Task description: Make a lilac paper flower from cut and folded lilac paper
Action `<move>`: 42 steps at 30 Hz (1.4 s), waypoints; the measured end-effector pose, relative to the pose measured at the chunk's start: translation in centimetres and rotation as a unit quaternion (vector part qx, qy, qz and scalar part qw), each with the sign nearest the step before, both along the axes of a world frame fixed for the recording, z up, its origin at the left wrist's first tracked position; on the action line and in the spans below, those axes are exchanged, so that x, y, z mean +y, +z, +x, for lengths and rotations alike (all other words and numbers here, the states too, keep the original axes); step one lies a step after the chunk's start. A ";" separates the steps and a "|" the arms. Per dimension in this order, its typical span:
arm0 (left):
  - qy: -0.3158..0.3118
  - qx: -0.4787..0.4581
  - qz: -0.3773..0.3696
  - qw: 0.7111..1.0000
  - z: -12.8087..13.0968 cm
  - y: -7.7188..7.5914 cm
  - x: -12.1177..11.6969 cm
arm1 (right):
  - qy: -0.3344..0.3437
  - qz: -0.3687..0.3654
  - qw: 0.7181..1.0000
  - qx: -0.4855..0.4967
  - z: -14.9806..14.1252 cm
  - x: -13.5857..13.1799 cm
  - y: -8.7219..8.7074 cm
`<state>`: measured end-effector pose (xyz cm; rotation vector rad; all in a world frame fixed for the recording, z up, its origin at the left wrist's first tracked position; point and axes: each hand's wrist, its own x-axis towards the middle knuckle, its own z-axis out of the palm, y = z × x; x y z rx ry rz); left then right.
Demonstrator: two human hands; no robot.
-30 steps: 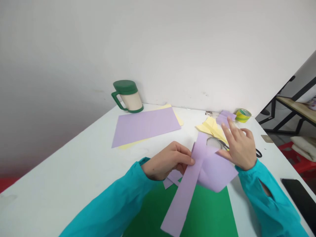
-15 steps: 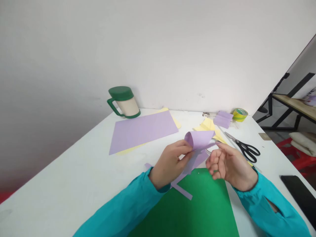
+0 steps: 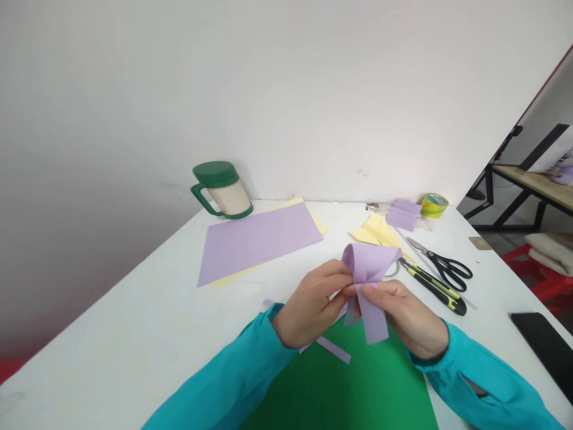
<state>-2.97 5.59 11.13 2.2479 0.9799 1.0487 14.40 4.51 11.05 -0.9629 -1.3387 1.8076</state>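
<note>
A purple paper bow (image 3: 373,261), looped at the top with two tails hanging down, is held between both hands above the table. My left hand (image 3: 313,298) pinches it at the left of its middle, fingers closed. With thumb and fingers, my right hand (image 3: 409,310) grips the bow's middle and the top of the front tail. Below the hands lies a green sheet (image 3: 358,388), with a narrow purple paper strip (image 3: 333,350) across its upper left edge. More purple paper behind the hands is partly hidden.
Right of the hands lie a utility knife (image 3: 434,286) and black-handled scissors (image 3: 447,266). Behind are folded yellow paper (image 3: 376,230), folded purple paper (image 3: 403,215) and a tape roll (image 3: 433,205). A purple sheet (image 3: 264,239), a green-lidded mug (image 3: 226,190) and a black flat object (image 3: 544,343) are farther out.
My right hand has moved from open beside the paper to gripping its middle. A purple tail now hangs in front of the fingers, and the utility knife has come into fuller view.
</note>
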 end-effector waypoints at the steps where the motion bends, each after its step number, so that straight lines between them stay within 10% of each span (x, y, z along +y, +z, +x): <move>1: 0.002 -0.017 -0.039 0.999 0.0 0.2 -0.2 | 0.010 0.042 0.999 -0.028 0.2 0.0 0.2; 7: 0.021 -0.093 -0.194 0.976 0.2 1.0 -0.6 | -0.049 0.340 0.911 -0.227 2.1 -0.1 1.9; 11: 0.011 -0.153 -0.252 0.955 0.5 1.0 -0.7 | -0.124 0.408 0.864 -0.268 3.0 -0.4 2.6; 19: 0.099 -0.329 -0.279 0.897 0.4 0.2 0.5 | -0.238 0.278 0.916 -0.166 2.8 0.2 1.6; 26: 0.008 -0.383 -0.365 0.849 1.2 -1.1 0.9 | 0.010 0.053 0.992 -0.113 -0.5 1.9 -1.6; 42: 0.026 -0.265 -0.156 0.951 1.1 -2.5 1.0 | 0.012 -0.080 0.996 0.043 -0.8 1.5 -1.8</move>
